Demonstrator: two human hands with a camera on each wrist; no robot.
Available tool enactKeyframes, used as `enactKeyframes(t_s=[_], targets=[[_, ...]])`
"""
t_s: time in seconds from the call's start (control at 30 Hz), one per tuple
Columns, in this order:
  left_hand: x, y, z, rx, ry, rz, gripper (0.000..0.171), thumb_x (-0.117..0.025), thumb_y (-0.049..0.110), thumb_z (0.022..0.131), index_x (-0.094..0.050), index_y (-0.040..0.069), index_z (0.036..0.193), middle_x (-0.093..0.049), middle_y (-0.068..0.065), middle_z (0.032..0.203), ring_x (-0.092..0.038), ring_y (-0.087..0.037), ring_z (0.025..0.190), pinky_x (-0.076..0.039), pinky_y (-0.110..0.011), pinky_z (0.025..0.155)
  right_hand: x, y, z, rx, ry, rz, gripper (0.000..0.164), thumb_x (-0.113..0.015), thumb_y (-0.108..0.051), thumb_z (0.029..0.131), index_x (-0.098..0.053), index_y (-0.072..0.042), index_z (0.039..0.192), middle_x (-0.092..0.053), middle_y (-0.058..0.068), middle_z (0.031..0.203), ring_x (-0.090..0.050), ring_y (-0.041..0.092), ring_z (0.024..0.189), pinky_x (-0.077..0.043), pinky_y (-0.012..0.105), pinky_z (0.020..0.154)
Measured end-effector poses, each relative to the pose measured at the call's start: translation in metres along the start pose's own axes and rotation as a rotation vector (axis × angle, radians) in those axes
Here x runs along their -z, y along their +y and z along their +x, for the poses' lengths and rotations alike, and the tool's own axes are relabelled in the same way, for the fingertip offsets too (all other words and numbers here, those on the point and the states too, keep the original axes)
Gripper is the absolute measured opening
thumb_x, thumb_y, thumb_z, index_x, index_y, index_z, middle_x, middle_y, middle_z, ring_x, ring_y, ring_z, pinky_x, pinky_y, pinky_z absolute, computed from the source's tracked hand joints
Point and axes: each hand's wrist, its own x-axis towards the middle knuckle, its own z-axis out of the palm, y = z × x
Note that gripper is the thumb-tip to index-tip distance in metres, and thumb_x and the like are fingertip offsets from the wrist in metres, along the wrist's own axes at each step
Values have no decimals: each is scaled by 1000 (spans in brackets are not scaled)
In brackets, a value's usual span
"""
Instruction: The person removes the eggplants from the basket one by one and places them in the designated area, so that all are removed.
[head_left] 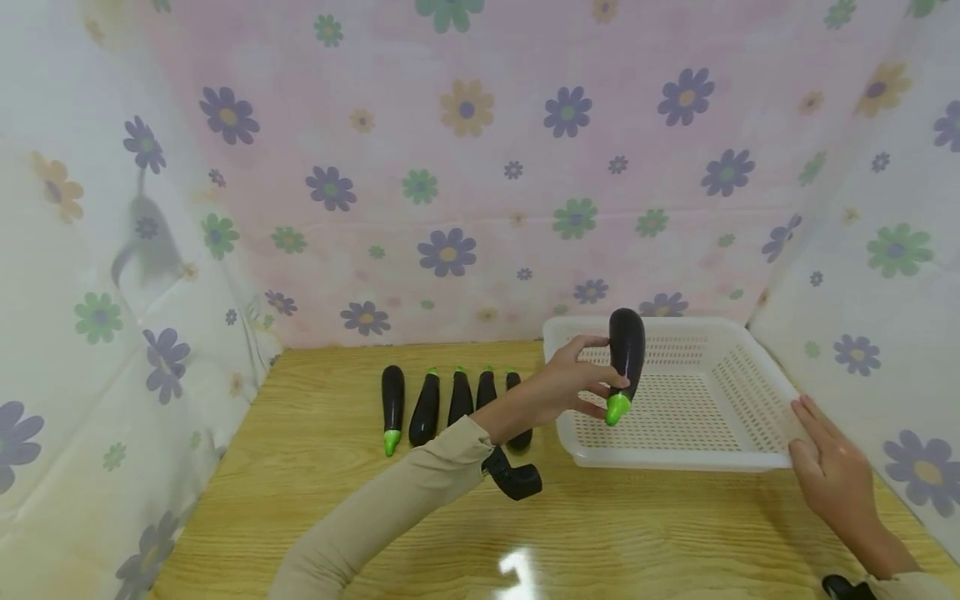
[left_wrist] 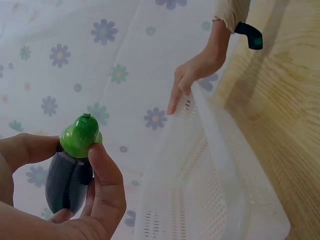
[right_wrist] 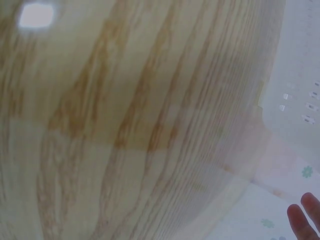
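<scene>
My left hand [head_left: 581,383] grips a dark eggplant [head_left: 627,350] with a bright green stem end, holding it over the left part of a white perforated basket [head_left: 682,460]. In the left wrist view, the thumb and fingers close around the eggplant [left_wrist: 67,180] just below its green cap. At the basket's front right corner, my right hand [head_left: 832,467] touches the rim with its fingers fairly straight. Only two of that hand's fingertips [right_wrist: 302,220] show in the right wrist view, low at the right edge. Inside the basket, the slotted floor shows bare.
Several more eggplants [head_left: 392,408] lie in a row on the wooden table [head_left: 300,467], left of the basket; my left forearm hides parts of some. Flower-patterned cloth [head_left: 450,192] hangs behind and on both sides. Black straps with a camera mount [head_left: 513,477] sit on the wrists.
</scene>
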Motion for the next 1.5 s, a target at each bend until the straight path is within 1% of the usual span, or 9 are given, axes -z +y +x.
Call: enactKeyframes(t_s=[0.2,0.4,0.5,0.63,0.73,0.87,1.0,1.17,1.5], targets=[[9,-1,-12,-9,-9,2,62,-69,8,84,-42,25,137,-67,-11,100,-63,-21,78,-56,-35,62,-3,1,1,-4,2,-8,51,-42,-5,90,-44,-6,141,-34,-9,147,-22,-8,129,-24,12,91],[21,-3,-22,-15,-8,3,59,-67,10,86,-41,26,136,-64,-11,105,-60,-23,81,-54,-34,62,-5,2,1,1,0,6,52,-42,-5,90,-43,-6,142,-33,-7,147,-21,-5,130,-13,10,105],[26,-6,-24,-2,17,8,60,-68,11,85,-42,26,137,-64,-11,106,-62,-23,82,-55,-35,62,-5,2,2,7,9,2,51,-43,-5,90,-44,-5,141,-34,-7,147,-21,-11,127,-25,10,96],[34,-10,-29,13,55,3,62,-70,11,84,-42,27,137,-62,-11,108,-61,-24,83,-55,-35,61,-5,0,3,8,14,7,51,-43,-4,89,-45,-4,141,-34,-8,146,-21,-13,126,-26,10,95],[41,-12,-34,7,66,-13,63,-69,12,85,-41,27,139,-61,-12,109,-60,-23,82,-55,-35,63,-5,-1,3,5,15,14,52,-43,-4,89,-44,-4,141,-34,-6,147,-19,-11,128,-13,6,102],[50,-13,-43,-1,65,-30,62,-68,12,86,-40,26,140,-61,-14,110,-60,-23,84,-55,-36,65,-4,-1,2,4,28,12,51,-43,-4,89,-45,-3,140,-37,0,146,-19,-12,127,-13,4,98],[58,-12,-54,1,86,-47,61,-68,13,85,-42,26,139,-58,-13,115,-61,-23,91,-54,-36,65,-3,1,1,2,28,5,51,-44,-4,88,-46,-4,139,-37,-5,146,-21,-13,125,-24,7,90],[69,-11,-67,-11,116,-66,58,-66,11,86,-44,25,138,-60,-10,101,-58,-19,76,-52,-32,60,-2,3,0,-2,46,17,51,-44,-4,87,-48,-5,138,-35,-17,145,-23,-13,126,-20,5,95],[100,-12,-92,-42,156,-93,56,-62,10,90,-41,22,141,-50,-6,89,-46,-16,67,-44,-31,58,-2,0,1,11,44,44,51,-44,-3,87,-47,-4,138,-37,-10,145,-22,-12,127,-14,9,105]])
